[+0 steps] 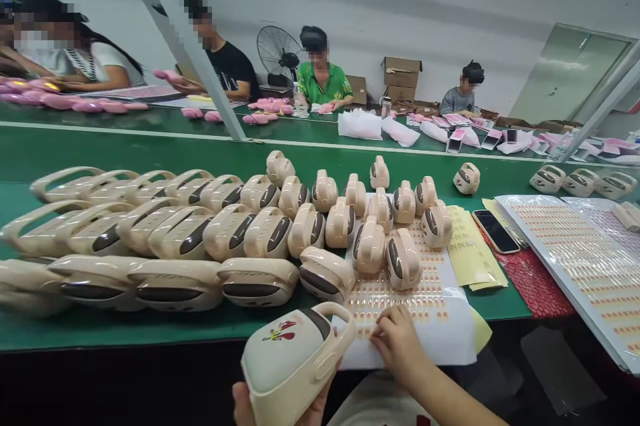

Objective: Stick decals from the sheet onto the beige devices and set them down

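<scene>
At the bottom centre of the frame, my left hand (273,409) grips a cream handled case (295,359) from below. My right hand (397,343), fingers pinched, touches the sticker sheet (440,319) on the green counter (150,326).

Bright, even overhead light; soft glare on the cream casings (260,239). Wide-angle stretch smears those at the worktop (125,153)'s left edge. Faces are pixelated; shadow under its near edge.
</scene>
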The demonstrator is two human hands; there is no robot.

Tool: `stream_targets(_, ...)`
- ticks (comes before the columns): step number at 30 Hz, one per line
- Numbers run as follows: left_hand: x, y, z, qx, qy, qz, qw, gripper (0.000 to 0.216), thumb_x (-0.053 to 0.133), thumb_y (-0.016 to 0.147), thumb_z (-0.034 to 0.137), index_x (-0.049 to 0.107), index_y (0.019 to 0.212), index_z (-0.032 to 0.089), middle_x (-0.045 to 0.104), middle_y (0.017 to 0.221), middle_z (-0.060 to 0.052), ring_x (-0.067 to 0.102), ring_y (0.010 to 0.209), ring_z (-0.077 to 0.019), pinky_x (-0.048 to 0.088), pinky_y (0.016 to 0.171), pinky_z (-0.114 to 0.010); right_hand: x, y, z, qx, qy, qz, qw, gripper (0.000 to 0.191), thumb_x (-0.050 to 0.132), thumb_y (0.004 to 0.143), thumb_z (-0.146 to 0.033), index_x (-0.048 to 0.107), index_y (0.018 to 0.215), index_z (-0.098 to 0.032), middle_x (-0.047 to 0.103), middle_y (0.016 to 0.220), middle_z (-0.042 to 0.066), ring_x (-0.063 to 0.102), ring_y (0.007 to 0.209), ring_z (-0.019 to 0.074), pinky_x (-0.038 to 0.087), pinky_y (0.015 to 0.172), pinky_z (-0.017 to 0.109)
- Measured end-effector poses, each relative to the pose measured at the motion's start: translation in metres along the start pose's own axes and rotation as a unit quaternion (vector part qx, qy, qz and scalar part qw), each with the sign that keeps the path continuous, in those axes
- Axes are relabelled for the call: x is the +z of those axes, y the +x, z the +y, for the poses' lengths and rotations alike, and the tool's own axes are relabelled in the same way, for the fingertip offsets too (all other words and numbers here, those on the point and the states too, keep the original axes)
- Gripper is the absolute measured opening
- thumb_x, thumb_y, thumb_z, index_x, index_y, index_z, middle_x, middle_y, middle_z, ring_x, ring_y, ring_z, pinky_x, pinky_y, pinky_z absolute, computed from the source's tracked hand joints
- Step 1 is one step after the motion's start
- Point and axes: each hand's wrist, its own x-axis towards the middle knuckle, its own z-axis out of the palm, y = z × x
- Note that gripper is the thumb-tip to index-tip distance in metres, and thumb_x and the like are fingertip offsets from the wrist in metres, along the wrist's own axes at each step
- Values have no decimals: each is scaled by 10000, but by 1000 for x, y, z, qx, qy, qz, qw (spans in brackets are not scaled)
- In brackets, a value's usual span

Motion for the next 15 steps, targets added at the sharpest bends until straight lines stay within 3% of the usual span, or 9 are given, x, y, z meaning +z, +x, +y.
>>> stream_targets(2,12,0,-9,7,-11,-46,999,457,438,826,493,483,1235,294,590,1199,-80,566,1044,-330,505,826,-461,-10,2,-14,58,155,14,986,98,652,696,-198,584,626,-206,594,823,62,561,846,245,455,742,422)
stream_targets(6,22,3,-25,-7,-84,-96,992,462,287,888,474,507,1227,251,582,1215,-107,530,1101,-318,446,904,-474,-16,0,-47,111,390,65,912,281,668,670,-451,554,585,-208,585,1051,86,524,1054,280,414,871,456)
stream_targets(9,25,5,-32,-28,-110,-132,985,519,203,907,456,504,1236,190,570,1230,-131,490,1151,-299,411,951,-430,-6,-6,-60,109,423,85,895,316,694,635,-479,552,560,-207,560,1120,89,517,1078,291,373,924,483)
stream_targets(15,31,9,-40,-50,-112,-200,972,550,159,907,462,485,1253,186,547,1268,-102,446,1197,-251,362,995,-342,9,-14,-62,113,392,132,904,305,647,684,-475,537,579,-210,532,1147,102,515,1083,278,385,926,470)
